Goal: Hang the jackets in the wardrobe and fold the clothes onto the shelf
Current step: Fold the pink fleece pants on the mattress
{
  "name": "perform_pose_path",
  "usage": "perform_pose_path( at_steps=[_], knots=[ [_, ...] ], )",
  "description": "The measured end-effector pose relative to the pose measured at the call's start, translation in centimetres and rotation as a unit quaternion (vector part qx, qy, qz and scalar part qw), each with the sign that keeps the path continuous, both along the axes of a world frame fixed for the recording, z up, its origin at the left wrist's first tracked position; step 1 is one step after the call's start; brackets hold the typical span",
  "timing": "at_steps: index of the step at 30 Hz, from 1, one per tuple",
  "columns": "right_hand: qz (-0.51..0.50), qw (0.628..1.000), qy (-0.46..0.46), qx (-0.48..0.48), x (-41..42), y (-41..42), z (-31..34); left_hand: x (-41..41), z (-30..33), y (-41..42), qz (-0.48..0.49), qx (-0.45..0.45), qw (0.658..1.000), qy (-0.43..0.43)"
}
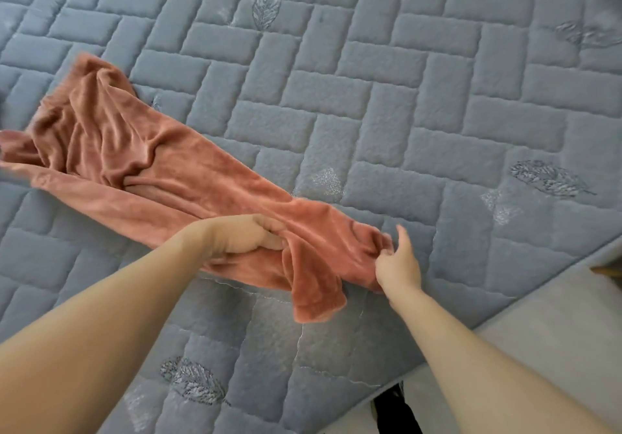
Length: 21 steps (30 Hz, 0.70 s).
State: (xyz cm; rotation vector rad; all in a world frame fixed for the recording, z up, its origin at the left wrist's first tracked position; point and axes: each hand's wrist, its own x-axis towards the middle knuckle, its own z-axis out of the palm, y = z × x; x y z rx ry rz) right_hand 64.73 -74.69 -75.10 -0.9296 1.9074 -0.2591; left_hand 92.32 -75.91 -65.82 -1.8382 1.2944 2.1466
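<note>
Stretching diagonally across the quilt (404, 97), pink garment (161, 171).

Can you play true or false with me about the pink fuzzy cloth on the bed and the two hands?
1. The left hand grips the pink cloth. True.
2. The cloth is folded into a neat square. False: it lies long and rumpled.
3. The right hand pinches the cloth's near end. True.
4. The cloth lies on a wooden floor. False: it lies on a grey quilted bed cover.
</note>
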Motion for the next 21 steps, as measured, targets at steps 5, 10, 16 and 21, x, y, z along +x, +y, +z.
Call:
perform_pose_path(
  at_steps=[5,10,16,21],
  knots=[
    [0.087,0.985,0.116,-0.093,-0.1,4.8,1.4,-0.2,0.0,-0.8,0.004,0.062,0.997,0.048],
    [0.274,0.934,-0.159,-0.169,2.0,7.2,2.7,-0.3,0.1,-2.0,0.079,0.055,0.993,0.074],
    [0.183,0.959,-0.137,-0.166,5.7,6.2,2.7,-2.0,-0.6,-4.2,0.026,0.025,0.999,0.037],
    [-0.188,0.964,-0.187,-0.020,4.3,2.4,3.0,-3.5,-1.8,-7.2,-0.154,-0.196,0.950,-0.186]
  ],
)
